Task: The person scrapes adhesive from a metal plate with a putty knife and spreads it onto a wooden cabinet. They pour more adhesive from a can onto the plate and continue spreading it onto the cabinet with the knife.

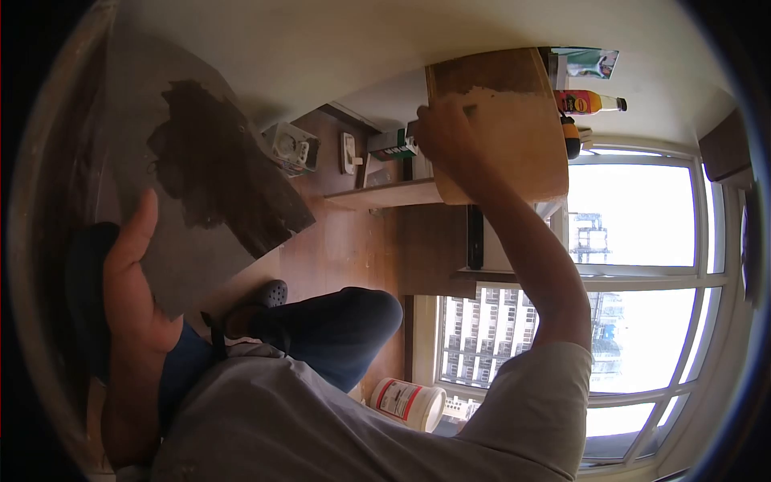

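My left hand (135,293) is at the left edge of a thin grey sheet (132,104) that carries a large dark brown smear (229,169). Its thumb lies stretched over the sheet's face, and its fingers are hidden behind or under the sheet. My right hand (450,136) is closed in front of a tan board (514,153) at the upper middle. Along its upper part, this board has a darker brown band with a ragged lower edge. A small dark bit shows beside the knuckles; what the fingers hold is hidden.
A red-labelled bottle (590,103) and a black-and-orange object (570,136) stand beyond the board. Boxes, one dark green and white (392,145), sit near the wood floor (337,249). A white bucket (408,402) is near my right side. Large windows (634,213) fill the right.
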Demonstrator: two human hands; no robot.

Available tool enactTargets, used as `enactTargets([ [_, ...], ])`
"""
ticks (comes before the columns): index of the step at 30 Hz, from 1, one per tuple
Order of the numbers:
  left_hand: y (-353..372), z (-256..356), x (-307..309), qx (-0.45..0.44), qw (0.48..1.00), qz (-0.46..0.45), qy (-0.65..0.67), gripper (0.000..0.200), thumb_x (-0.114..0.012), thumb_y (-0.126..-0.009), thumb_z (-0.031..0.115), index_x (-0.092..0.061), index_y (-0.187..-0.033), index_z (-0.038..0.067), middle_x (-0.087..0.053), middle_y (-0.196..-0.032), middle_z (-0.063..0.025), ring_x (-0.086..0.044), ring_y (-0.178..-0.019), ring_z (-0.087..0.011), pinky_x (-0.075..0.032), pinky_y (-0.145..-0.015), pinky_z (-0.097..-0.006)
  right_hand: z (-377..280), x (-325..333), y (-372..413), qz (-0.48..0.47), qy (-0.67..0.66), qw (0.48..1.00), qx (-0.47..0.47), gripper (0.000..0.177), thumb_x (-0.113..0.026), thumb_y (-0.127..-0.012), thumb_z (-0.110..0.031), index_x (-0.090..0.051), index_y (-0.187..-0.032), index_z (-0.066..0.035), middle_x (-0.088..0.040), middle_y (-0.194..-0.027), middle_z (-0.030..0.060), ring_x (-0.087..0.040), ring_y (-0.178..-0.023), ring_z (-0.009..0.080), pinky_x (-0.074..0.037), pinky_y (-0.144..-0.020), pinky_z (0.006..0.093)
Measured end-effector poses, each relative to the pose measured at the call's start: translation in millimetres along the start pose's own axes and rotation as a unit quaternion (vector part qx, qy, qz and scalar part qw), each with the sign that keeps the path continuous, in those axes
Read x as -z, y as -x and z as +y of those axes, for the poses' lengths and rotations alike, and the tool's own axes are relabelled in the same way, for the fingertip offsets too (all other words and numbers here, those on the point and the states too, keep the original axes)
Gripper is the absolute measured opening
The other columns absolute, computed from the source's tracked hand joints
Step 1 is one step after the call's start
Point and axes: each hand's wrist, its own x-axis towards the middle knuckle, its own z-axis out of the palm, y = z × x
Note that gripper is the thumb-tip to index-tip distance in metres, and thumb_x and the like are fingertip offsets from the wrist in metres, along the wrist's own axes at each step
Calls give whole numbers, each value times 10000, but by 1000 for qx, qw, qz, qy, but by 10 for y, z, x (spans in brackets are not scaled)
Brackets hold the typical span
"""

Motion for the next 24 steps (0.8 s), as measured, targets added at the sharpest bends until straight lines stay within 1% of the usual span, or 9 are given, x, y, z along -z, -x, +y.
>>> enactTargets([
  [2, -4, -6, -5, 9, 1000, -7, 3, 375, -573, -1041, 266, -586, -1331, 28, -680, -1245, -73, -657, -1121, -213, -518, -976, -348, -178, 87, 258, -17, 14, 1000, 10, 119, -661, -876, -216, -775, -887, -187, -682, -959, 34, -639, -997, 233, -481, -803, 381],
  [4, 5, -17, -53, -7, 1000, 1, -3, 372, -568, -1044, 264, -586, -1330, 28, -680, -1244, -72, -659, -1119, -212, -520, -972, -348, -323, 252, 542, -13, -66, 998, -7, 82, -676, -817, -181, -752, -828, -150, -670, -963, 55, -630, -968, 239, -486, -783, 391],
  [8, -16, -46, -47, 1, 1000, -5, 2, 367, -570, -1043, 260, -590, -1325, 27, -680, -1246, -71, -659, -1119, -209, -522, -970, -345, -168, 535, 714, 28, -53, 998, -2, 103, -660, -815, -149, -746, -873, -150, -661, -976, 54, -627, -963, 230, -488, -781, 391],
  [10, -12, -42, -57, 7, 1000, 2, -4, 363, -573, -1041, 256, -593, -1321, 26, -679, -1248, -73, -659, -1120, -210, -522, -972, -346, 154, 354, 526, 31, -40, 994, -94, 126, -647, -816, -139, -738, -902, -137, -657, -997, 69, -630, -972, 229, -495, -783, 399],
  [12, -11, -43, -29, 8, 1000, 4, -8, 362, -573, -1041, 255, -594, -1320, 25, -679, -1249, -75, -659, -1121, -210, -521, -974, -347, 494, 224, 275, 180, -75, 978, -70, 90, -657, -818, -148, -735, -855, -121, -665, -974, 76, -639, -961, 231, -505, -775, 406],
  [16, -6, -48, -39, -7, 1000, 7, -8, 360, -571, -1042, 251, -595, -1318, 21, -678, -1248, -80, -659, -1120, -212, -523, -975, -349, 486, 165, -200, 140, -68, 986, -56, 75, -665, -824, -152, -726, -801, -115, -676, -942, 74, -650, -937, 235, -510, -754, 415],
  [18, -18, -38, -34, -7, 1000, 7, -5, 361, -571, -1042, 251, -596, -1317, 19, -677, -1250, -81, -658, -1122, -211, -521, -977, -348, 476, 338, -339, 57, -19, 994, -94, 95, -673, -833, -175, -729, -779, -119, -682, -914, 66, -657, -917, 232, -509, -736, 408],
  [21, -25, -33, -25, -5, 1000, 3, -4, 359, -569, -1043, 249, -597, -1316, 17, -676, -1253, -81, -656, -1125, -209, -519, -980, -345, 599, 279, -366, 123, -37, 988, -80, 96, -682, -831, -199, -747, -819, -130, -686, -928, 66, -656, -925, 230, -507, -737, 410],
  [24, -25, -22, -21, -9, 1000, 5, -3, 356, -564, -1046, 248, -597, -1315, 17, -676, -1254, -81, -656, -1126, -207, -519, -980, -343, 485, 0, -382, 73, 22, 989, -125, 119, -673, -847, -198, -790, -825, -185, -717, -897, 45, -681, -946, 227, -517, -738, 407],
])
